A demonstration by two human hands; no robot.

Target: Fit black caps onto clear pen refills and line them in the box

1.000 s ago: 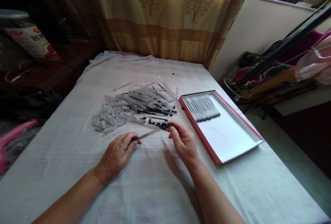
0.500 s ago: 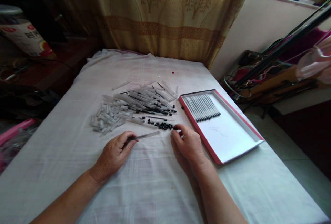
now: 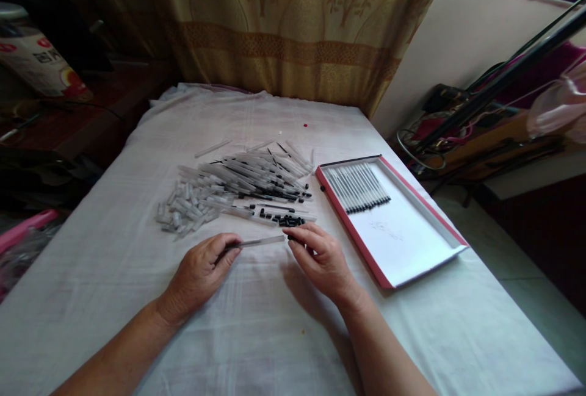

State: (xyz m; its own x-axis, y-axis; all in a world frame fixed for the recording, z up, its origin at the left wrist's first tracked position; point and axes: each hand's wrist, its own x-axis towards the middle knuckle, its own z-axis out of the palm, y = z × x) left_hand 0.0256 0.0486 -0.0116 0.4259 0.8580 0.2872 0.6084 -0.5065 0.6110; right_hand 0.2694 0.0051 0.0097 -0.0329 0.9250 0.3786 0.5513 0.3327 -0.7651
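My left hand (image 3: 206, 271) is closed around one end of a translucent pen barrel (image 3: 263, 241), whose other end points right. My right hand (image 3: 320, 255) pinches a small black pen plug (image 3: 290, 237) close to that free end; whether the two touch is hard to tell. Just beyond my hands lies a cluster of loose black plugs (image 3: 290, 220). Behind it spreads a heap of clear barrels and dark refills (image 3: 256, 173). Clear pen caps (image 3: 183, 207) are piled to the left of the heap.
On the right, a shallow red-edged box (image 3: 361, 252) holds a row of pens (image 3: 357, 188) with black ends. A white cloth (image 3: 229, 335) covers the table. A patterned curtain (image 3: 284, 30) hangs behind, and a labelled jar (image 3: 41, 57) stands at the far left.
My right hand has moved left from the loose black plugs to the barrel's free end, carrying one plug. My left hand has stayed nearly still with the barrel.
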